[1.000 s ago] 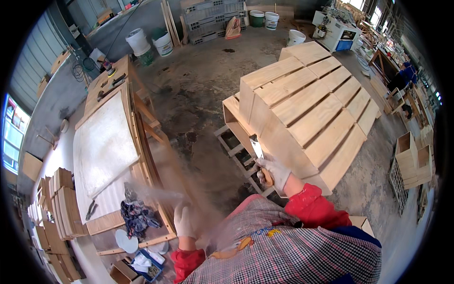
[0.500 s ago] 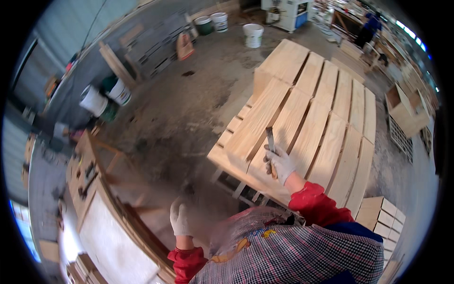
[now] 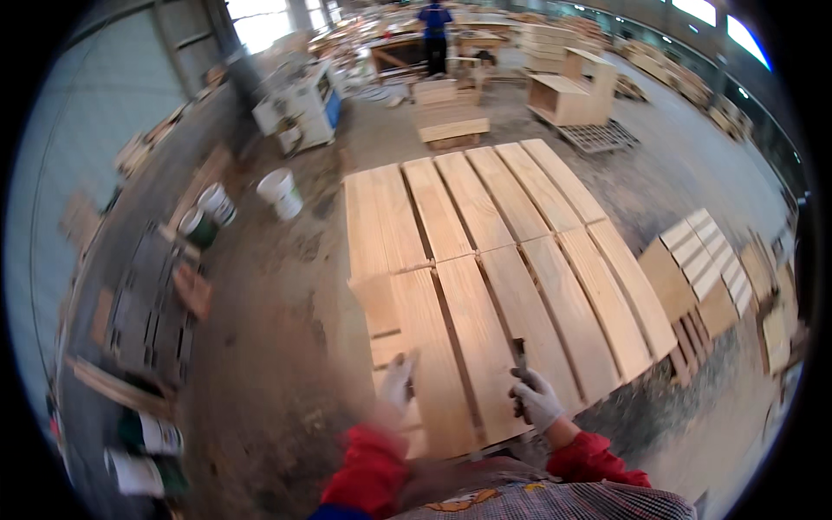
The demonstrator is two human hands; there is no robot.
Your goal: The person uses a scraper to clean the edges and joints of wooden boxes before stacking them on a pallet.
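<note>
My left hand [image 3: 398,381], in a pale glove, is at the near left side of a large stack of pale wooden boxes or drawers [image 3: 511,299]. Its fingers look stretched out, with nothing seen in them; motion blurs it, and I cannot tell whether it touches the wood. My right hand [image 3: 539,403], gloved too, is closed around a flat-bladed hand tool [image 3: 520,348]. The tool's dark blade points away from me, over the near boards. Long, dark gaps run between the boards. My fingers hide most of the handle.
White buckets [image 3: 281,192] stand on the floor at the left, near a white machine [image 3: 299,108]. A smaller stack of wooden pieces [image 3: 698,264] is at the right. An open wooden cabinet [image 3: 572,91] sits farther back. A person in blue [image 3: 434,35] stands at the far benches.
My view has turned right, so the stack is now straight before me. My left hand has come from beside the worktable to the stack's near left side. My right hand still holds the tool.
</note>
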